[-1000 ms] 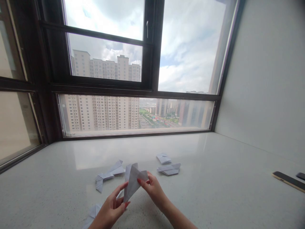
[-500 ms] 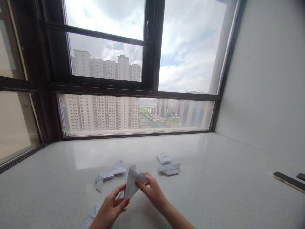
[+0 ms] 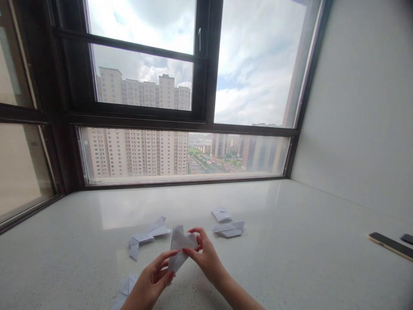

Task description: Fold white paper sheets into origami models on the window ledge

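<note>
A white, partly folded paper piece [image 3: 179, 246] is held just above the pale stone sill [image 3: 290, 241] between both hands. My left hand [image 3: 151, 282] pinches its lower point from below left. My right hand [image 3: 206, 256] grips its upper right corner, index finger curled over the top edge. Beyond the hands lie folded paper shapes: a winged one [image 3: 146, 234] to the left, a small square one [image 3: 221, 214] and a flat one [image 3: 229, 228] to the right. Another folded piece [image 3: 124, 289] lies partly hidden under my left wrist.
A dark-framed window [image 3: 200, 120] runs along the back of the sill, with a white wall [image 3: 364, 107] on the right. A phone [image 3: 390, 244] and a small dark object [image 3: 407, 237] lie at the far right edge.
The held paper has come lower and flatter. My right index finger has curled over its top edge, folding the upper right corner down. My left hand stayed on the lower point.
</note>
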{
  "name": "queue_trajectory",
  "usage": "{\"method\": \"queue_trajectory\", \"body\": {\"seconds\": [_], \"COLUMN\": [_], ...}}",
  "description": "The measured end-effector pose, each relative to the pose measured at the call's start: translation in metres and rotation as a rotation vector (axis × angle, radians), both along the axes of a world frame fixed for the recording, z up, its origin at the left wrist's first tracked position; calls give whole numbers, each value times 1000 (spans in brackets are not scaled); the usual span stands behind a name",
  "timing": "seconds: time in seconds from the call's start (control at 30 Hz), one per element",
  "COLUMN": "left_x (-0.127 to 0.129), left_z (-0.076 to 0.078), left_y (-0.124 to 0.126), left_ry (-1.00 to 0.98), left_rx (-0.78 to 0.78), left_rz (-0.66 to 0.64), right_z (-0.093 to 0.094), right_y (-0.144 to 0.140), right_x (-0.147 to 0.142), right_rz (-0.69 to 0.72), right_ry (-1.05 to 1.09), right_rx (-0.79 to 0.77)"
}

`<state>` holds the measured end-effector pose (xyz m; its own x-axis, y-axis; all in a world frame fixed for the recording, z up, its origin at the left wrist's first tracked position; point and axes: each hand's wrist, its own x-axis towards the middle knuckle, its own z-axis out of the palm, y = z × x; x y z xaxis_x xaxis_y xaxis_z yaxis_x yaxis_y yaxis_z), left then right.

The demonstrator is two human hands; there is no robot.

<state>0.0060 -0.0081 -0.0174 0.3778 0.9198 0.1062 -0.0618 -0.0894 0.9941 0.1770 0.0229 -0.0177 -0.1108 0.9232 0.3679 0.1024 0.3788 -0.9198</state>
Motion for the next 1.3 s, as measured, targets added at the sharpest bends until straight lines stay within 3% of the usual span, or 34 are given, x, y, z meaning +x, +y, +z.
{"method": "queue_trajectory", "body": {"seconds": [0.3,0.8,1.1,1.3], "left_x": [-3,-2,-7,-6], "left_z": [4,1,-10,-4], "left_y": [0,5,12,8], "left_ry": [80,48,42,49], "left_rx": [23,-2,-2,0], "left_rz": [-6,-53,-124,-123], "right_z": [-3,-2,-2,-1], "right_y": [6,6,7,5], "right_x": [-3,-1,-1,-1], "right_rz": [77,142,172,266], "right_ry": [195,182,215,269], "right_rx": [-133,-170,-177,-258]}}
